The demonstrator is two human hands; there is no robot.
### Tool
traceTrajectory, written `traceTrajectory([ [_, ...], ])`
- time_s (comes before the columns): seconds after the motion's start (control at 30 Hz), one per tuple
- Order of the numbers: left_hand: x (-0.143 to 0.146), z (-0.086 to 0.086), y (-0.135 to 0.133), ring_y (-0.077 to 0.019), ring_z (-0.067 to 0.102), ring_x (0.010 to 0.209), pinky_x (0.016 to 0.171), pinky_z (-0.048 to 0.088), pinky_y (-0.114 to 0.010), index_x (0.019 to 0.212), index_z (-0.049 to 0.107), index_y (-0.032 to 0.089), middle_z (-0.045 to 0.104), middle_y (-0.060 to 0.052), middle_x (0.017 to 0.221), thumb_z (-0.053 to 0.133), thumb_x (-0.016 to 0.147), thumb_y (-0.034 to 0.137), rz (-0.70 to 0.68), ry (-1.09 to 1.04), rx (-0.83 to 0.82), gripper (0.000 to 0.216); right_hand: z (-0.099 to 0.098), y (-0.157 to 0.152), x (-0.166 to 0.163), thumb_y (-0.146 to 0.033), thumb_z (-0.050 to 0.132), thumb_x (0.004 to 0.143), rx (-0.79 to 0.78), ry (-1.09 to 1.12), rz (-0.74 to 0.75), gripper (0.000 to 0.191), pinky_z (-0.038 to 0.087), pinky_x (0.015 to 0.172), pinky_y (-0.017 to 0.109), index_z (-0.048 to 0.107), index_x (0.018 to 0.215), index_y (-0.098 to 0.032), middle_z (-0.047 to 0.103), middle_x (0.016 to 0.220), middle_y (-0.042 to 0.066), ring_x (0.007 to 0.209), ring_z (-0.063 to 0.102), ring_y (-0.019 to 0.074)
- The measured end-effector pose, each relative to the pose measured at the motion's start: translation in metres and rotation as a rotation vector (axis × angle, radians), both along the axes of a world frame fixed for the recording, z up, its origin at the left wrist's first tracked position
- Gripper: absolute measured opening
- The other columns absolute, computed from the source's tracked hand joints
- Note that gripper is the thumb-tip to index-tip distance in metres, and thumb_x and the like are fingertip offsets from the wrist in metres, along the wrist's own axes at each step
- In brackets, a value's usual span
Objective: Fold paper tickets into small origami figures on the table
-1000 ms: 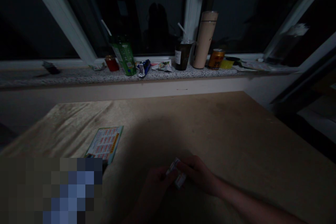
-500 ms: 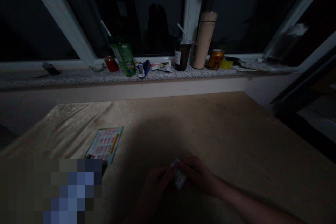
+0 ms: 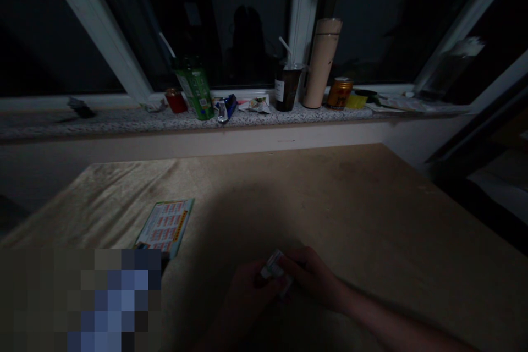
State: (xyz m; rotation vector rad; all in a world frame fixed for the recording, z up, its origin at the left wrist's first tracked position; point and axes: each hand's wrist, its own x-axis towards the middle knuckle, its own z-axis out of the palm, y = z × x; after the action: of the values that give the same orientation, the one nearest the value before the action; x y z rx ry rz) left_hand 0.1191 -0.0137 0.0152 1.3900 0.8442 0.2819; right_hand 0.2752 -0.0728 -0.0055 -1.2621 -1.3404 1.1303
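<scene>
A small stack of printed cards (image 3: 275,263), whitish with coloured marks, is held between my two hands near the bottom middle of the head view. My left hand (image 3: 251,289) is closed round its left side, with the thumb lying across the cards' face. On the other side, my right hand (image 3: 309,272) pinches the cards between thumb and fingers. The left fingers are mostly lost in shadow, and the print is too dark to read. Both hands are over the tan tabletop (image 3: 338,198), inside a dark shadow.
A printed sheet or booklet (image 3: 165,225) lies on the left. Along the stone windowsill (image 3: 247,119) stand a green bottle (image 3: 196,91), a red jar (image 3: 176,101), a dark cup with a straw (image 3: 286,88), a tall beige flask (image 3: 322,63), an orange can (image 3: 340,93) and crumpled wrappers (image 3: 256,104).
My left thumb has moved down and to the right across the cards, and a card edge now shows further left. The right hand has barely moved.
</scene>
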Motion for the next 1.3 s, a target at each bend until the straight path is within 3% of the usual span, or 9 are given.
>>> traceTrajectory([
  [0.2,0.001,0.001,0.0,-0.0177,0.061,0.062,0.059,0.045,-0.024,0.075,0.068,0.014,0.067,-0.002,0.067,0.065,0.073,0.04,0.007,-0.003,-0.031,0.027,0.001,0.001,-0.001,-0.051,0.043,0.09,0.004,0.016,0.003,0.045,0.038,0.048,0.019,0.064,0.073,-0.015,0.054,0.057,-0.001,0.05,0.047,0.0088],
  [0.33,0.0,0.002,0.001,-0.0184,0.062,0.062,0.057,0.045,-0.024,0.077,0.068,0.014,0.068,-0.002,0.067,0.066,0.071,0.039,0.076,0.028,-0.042,0.026,0.0,0.002,0.0,-0.055,0.05,0.085,0.021,-0.035,-0.094,0.046,0.033,0.045,0.019,0.057,0.061,-0.016,0.047,0.053,-0.004,0.048,0.041,0.0082],
  [0.47,0.0,0.003,0.002,-0.0179,0.06,0.06,0.056,0.044,-0.024,0.075,0.066,0.014,0.066,-0.002,0.064,0.067,0.071,0.041,0.096,-0.013,-0.067,0.028,0.007,0.001,0.001,-0.052,0.041,0.09,0.011,0.0,0.005,0.046,0.039,0.053,0.021,0.059,0.068,-0.015,0.054,0.059,-0.001,0.053,0.048,0.0098],
  [0.73,-0.004,0.006,0.001,-0.0203,0.059,0.066,0.063,0.045,-0.027,0.072,0.066,0.014,0.065,-0.002,0.066,0.053,0.079,0.06,0.158,-0.007,-0.001,0.048,-0.002,0.0,0.0,-0.051,0.049,0.087,-0.004,0.002,-0.067,0.042,0.035,0.048,0.021,0.056,0.065,-0.015,0.049,0.057,-0.002,0.051,0.043,0.0093],
  [0.83,-0.005,0.001,0.001,-0.0235,0.061,0.079,0.07,0.046,-0.029,0.084,0.067,0.012,0.066,-0.005,0.079,0.057,0.074,0.062,0.283,0.037,-0.04,0.052,-0.002,-0.002,-0.002,-0.047,0.064,0.079,0.05,0.126,-0.175,0.031,0.04,0.053,0.021,0.058,0.084,-0.017,0.053,0.07,-0.001,0.061,0.049,0.0111],
  [0.9,-0.007,-0.004,0.001,-0.0262,0.061,0.088,0.073,0.047,-0.03,0.092,0.066,0.011,0.066,-0.007,0.09,0.06,0.068,0.064,0.401,0.032,-0.084,0.058,0.0,-0.003,-0.002,-0.044,0.068,0.076,0.121,0.17,-0.141,0.034,0.045,0.062,0.024,0.06,0.098,-0.019,0.057,0.084,0.003,0.073,0.055,0.0142],
  [1.07,-0.008,-0.003,0.003,-0.0271,0.06,0.095,0.081,0.048,-0.032,0.085,0.066,0.015,0.066,-0.008,0.093,0.062,0.068,0.05,0.491,0.134,-0.071,0.039,0.001,-0.003,-0.001,-0.035,0.073,0.074,0.229,0.067,-0.088,0.025,0.049,0.073,0.029,0.07,0.095,-0.022,0.063,0.096,0.008,0.087,0.06,0.0184],
  [1.17,-0.008,0.003,0.004,-0.0256,0.061,0.097,0.082,0.048,-0.03,0.085,0.067,0.016,0.067,-0.008,0.095,0.059,0.072,0.04,0.471,0.133,-0.068,0.028,-0.001,-0.003,-0.001,-0.036,0.075,0.072,0.226,0.076,-0.101,0.026,0.051,0.07,0.028,0.072,0.095,-0.023,0.065,0.094,0.008,0.083,0.062,0.0177],
  [1.3,-0.009,-0.003,0.002,-0.0258,0.061,0.096,0.081,0.048,-0.03,0.088,0.067,0.015,0.067,-0.007,0.095,0.056,0.074,0.044,0.47,0.109,-0.077,0.033,-0.003,-0.002,-0.001,-0.04,0.073,0.073,0.242,0.066,-0.116,0.025,0.052,0.064,0.026,0.073,0.094,-0.025,0.067,0.09,0.007,0.078,0.064,0.0169],
])
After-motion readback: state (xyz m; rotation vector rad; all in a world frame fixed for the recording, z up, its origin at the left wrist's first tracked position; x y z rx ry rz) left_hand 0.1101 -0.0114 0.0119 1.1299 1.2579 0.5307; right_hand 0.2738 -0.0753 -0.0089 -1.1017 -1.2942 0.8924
